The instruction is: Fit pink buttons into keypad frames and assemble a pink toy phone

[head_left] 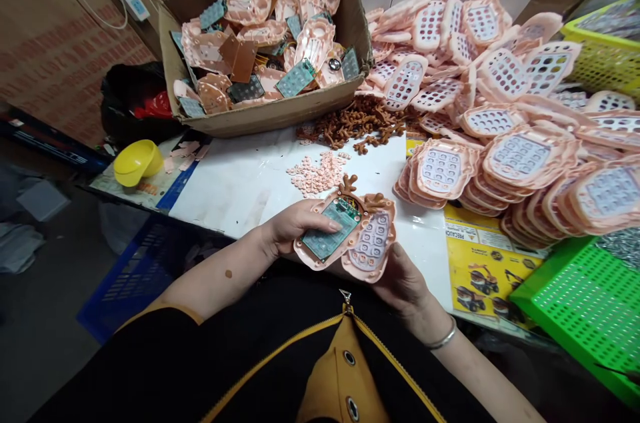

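Note:
My left hand (pixel 295 226) grips a pink plastic shell half with a green circuit board (pixel 330 229) in it, the thumb lying across the board. My right hand (pixel 403 276) holds a second pink shell half with a keypad (pixel 373 243) of pale buttons. The two halves are side by side, the left one overlapping the right at the edge. Brown antler pieces (pixel 349 184) stick up at their top. The fingers under both halves are largely hidden. Just beyond lie a heap of small pink parts (pixel 317 173) and a pile of brown antler pieces (pixel 360 121).
A cardboard box (pixel 260 117) at the back holds shells with circuit boards. Stacked keypad shells (pixel 440 169) and a loose heap of shells (pixel 405 79) fill the right. A green basket (pixel 585 323) sits front right, a yellow basket (pixel 600 56) behind. A yellow bowl (pixel 137 163) stands left.

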Tool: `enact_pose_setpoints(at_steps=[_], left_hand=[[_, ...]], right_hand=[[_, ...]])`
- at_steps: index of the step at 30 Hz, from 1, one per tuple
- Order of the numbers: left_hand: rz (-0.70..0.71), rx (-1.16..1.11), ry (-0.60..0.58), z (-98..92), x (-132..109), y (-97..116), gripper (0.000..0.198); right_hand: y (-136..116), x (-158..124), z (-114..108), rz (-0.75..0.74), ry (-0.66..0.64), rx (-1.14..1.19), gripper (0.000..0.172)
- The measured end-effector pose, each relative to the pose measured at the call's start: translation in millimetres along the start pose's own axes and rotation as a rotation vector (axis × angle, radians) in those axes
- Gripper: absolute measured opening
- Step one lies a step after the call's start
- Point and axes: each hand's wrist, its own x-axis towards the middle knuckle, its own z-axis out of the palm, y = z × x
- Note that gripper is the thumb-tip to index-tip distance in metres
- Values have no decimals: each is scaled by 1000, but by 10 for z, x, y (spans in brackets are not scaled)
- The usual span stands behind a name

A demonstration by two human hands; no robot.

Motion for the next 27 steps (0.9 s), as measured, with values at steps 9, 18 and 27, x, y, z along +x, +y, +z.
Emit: enact_pose_setpoints(at_steps=[9, 18, 27], left_hand=[[137, -142, -7, -164, -61, 20, 58], [254, 1, 142, -78, -38, 25, 55], [390, 623, 415, 124, -6, 18, 71]], right_hand=[[83, 60, -47, -85, 99, 47, 48], [104, 91, 75, -44, 41, 105, 59], [132, 201, 213, -126, -20, 106, 59]])
